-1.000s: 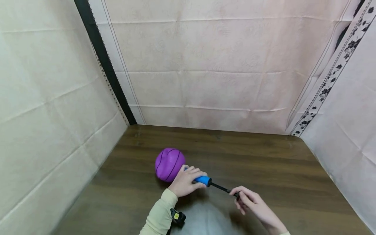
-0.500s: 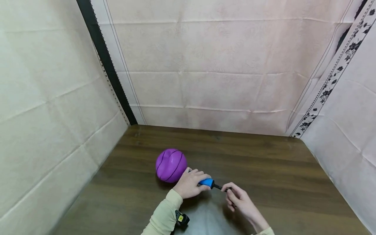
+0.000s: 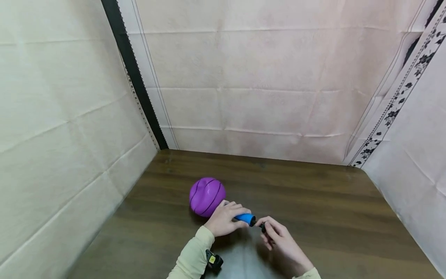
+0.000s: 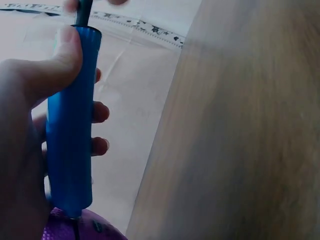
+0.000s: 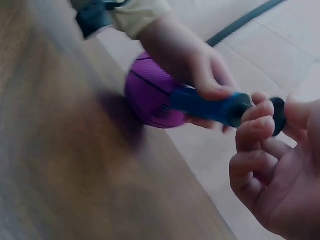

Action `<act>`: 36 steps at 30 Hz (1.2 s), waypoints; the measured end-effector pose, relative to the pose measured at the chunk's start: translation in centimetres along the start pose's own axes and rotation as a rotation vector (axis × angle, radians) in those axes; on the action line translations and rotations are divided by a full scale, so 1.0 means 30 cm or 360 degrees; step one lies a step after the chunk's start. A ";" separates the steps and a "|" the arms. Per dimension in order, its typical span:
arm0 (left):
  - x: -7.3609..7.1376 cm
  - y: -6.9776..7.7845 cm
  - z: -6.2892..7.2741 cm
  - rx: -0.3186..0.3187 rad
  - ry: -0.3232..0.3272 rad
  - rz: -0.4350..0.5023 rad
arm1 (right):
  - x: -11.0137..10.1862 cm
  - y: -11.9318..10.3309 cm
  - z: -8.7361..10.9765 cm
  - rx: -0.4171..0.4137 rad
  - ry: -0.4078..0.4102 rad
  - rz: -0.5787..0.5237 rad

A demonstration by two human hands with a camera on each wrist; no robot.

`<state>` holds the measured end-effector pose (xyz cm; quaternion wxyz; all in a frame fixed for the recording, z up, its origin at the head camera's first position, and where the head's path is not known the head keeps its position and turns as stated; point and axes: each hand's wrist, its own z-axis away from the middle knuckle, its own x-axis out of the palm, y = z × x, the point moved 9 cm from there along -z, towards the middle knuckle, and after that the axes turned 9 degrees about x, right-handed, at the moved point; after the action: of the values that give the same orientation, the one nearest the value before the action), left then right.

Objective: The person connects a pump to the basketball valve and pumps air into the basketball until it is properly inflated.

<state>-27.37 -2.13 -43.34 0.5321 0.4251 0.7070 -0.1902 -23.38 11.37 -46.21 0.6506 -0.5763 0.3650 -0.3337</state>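
A purple ball (image 3: pixel 207 197) with black lines and a dented top sits on the wooden table. My left hand (image 3: pixel 225 219) grips the blue barrel of a hand pump (image 3: pixel 246 219) beside it. In the left wrist view the pump barrel (image 4: pixel 72 120) meets the ball (image 4: pixel 95 227) at its lower end; the needle is barely visible there. My right hand (image 3: pixel 278 240) pinches the pump's black handle, close to the barrel's end. The right wrist view shows the round black handle (image 5: pixel 278 116) between thumb and fingers, with little of the rod visible.
The wooden table (image 3: pixel 313 201) has light cloth walls at the left (image 3: pixel 62 135), back and right. A black strip (image 3: pixel 136 77) runs down the back left corner. On my left wrist is a black device (image 3: pixel 214 260).
My right hand has moved left toward the left hand, pushing the pump's black rod into the blue barrel. My left hand keeps its grip on the barrel. The whole view has shifted slightly.
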 end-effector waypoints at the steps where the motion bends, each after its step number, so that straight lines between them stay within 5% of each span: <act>1: -0.002 -0.007 0.002 -0.0007 0.0007 0.0008 | -0.012 -0.007 0.014 -0.0012 -0.0006 -0.0011; 10: -0.031 -0.059 0.017 -0.0140 0.0040 0.0067 | -0.122 -0.080 0.137 -0.0308 -0.0003 -0.0063; 20: -0.013 -0.028 -0.018 -0.0118 0.0015 -0.0010 | -0.093 -0.091 0.081 -0.0486 -0.0048 -0.0175; 30: 0.038 0.000 -0.023 -0.0046 -0.0038 0.0018 | 0.002 -0.014 -0.050 -0.0219 0.0125 -0.0078; 36: 0.018 0.002 -0.004 0.0090 0.0046 0.0007 | 0.024 -0.008 -0.036 -0.0156 0.0004 0.0045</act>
<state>-27.43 -1.80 -43.77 0.5101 0.4443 0.7080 -0.2028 -23.95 10.17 -46.12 0.6257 -0.6018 0.3899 -0.3071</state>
